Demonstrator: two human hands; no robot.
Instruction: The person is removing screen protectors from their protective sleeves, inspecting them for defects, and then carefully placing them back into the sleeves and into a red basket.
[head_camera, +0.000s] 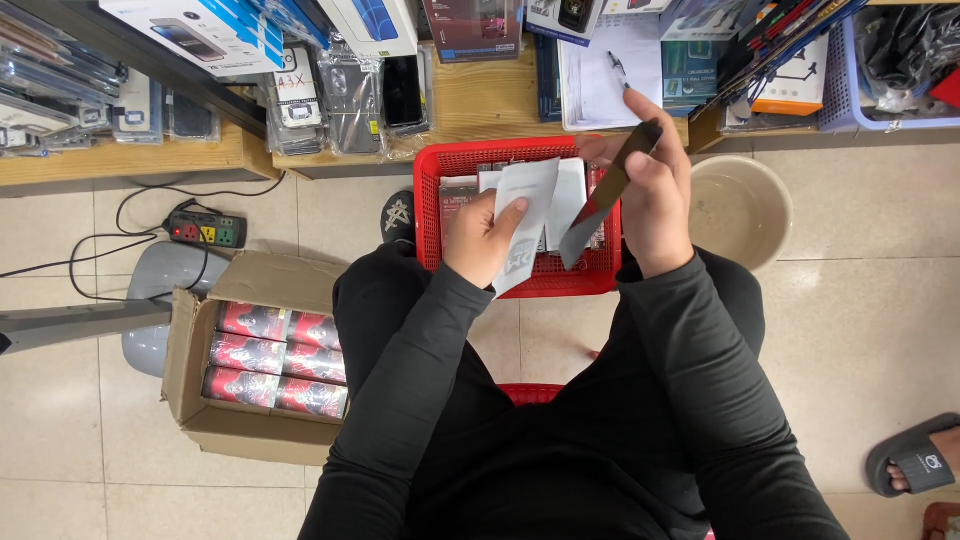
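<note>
Gripping a flat white paper packet (525, 215), left hand (482, 240); right hand (650, 190) clenches a thin glossy strip (605, 195) over red mesh basket (432, 190).

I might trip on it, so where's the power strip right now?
In the head view, the power strip lies on the floor at left, below the wooden shelf, just above the cardboard box.

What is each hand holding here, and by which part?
The left hand pinches a white flat packet near its lower edge. The right hand grips a dark flat packet around its upper half, over the red basket.
</note>
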